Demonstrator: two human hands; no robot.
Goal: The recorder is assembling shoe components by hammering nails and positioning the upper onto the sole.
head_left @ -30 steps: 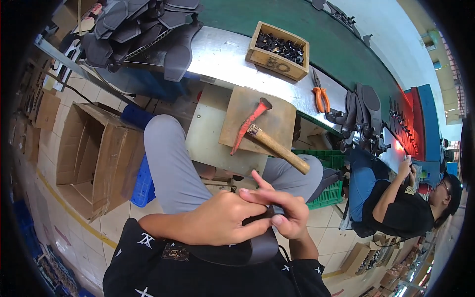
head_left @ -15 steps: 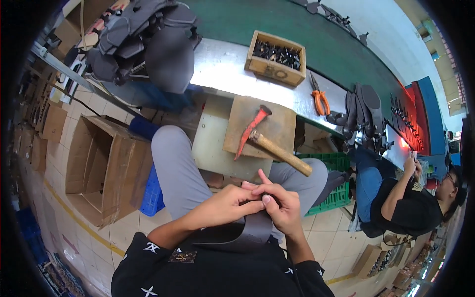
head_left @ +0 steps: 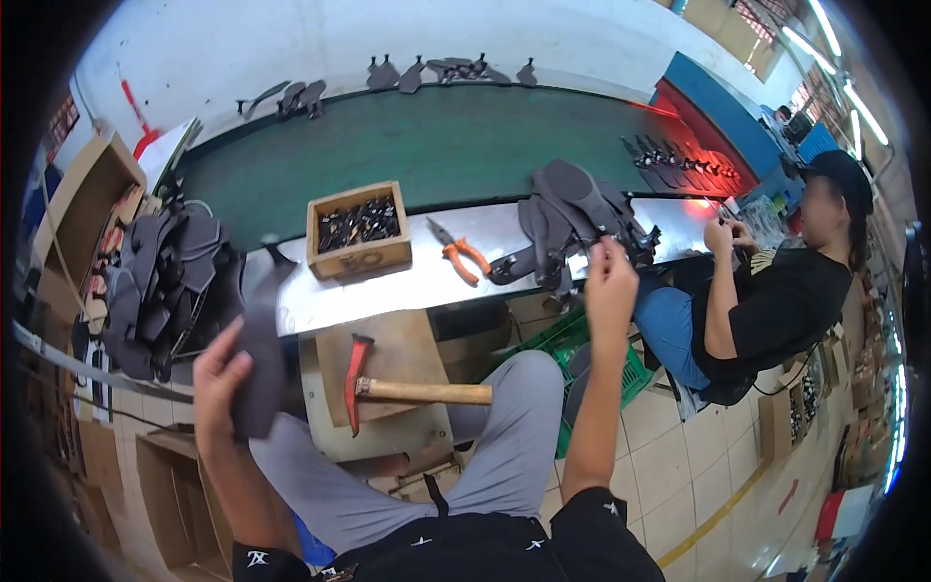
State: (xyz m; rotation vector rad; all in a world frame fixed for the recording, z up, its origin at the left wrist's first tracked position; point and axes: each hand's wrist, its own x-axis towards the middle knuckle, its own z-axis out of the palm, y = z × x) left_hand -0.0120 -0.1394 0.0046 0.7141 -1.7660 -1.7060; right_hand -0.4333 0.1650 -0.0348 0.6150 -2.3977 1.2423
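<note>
My left hand [head_left: 221, 373] is raised at the left and grips a dark grey flat sole-shaped piece [head_left: 260, 351] held upright. My right hand [head_left: 609, 284] is stretched out to the right, fingers pinched at the edge of a pile of dark grey shoe pieces [head_left: 570, 219] on the metal bench [head_left: 427, 283]. Whether it holds one of them I cannot tell. A hammer with a red head and wooden handle [head_left: 407, 390] lies on a small wooden block [head_left: 388, 344] between my knees.
A wooden box of small dark parts [head_left: 357, 229] and orange-handled pliers [head_left: 458, 251] sit on the bench. Another pile of grey pieces [head_left: 160, 286] lies at the left. A green conveyor belt [head_left: 427, 145] runs behind. A seated person in black [head_left: 776, 291] works at the right.
My hands were together at my lap on a dark piece. They have parted: the left rose to the left with the piece, the right reached out to the pile on the right.
</note>
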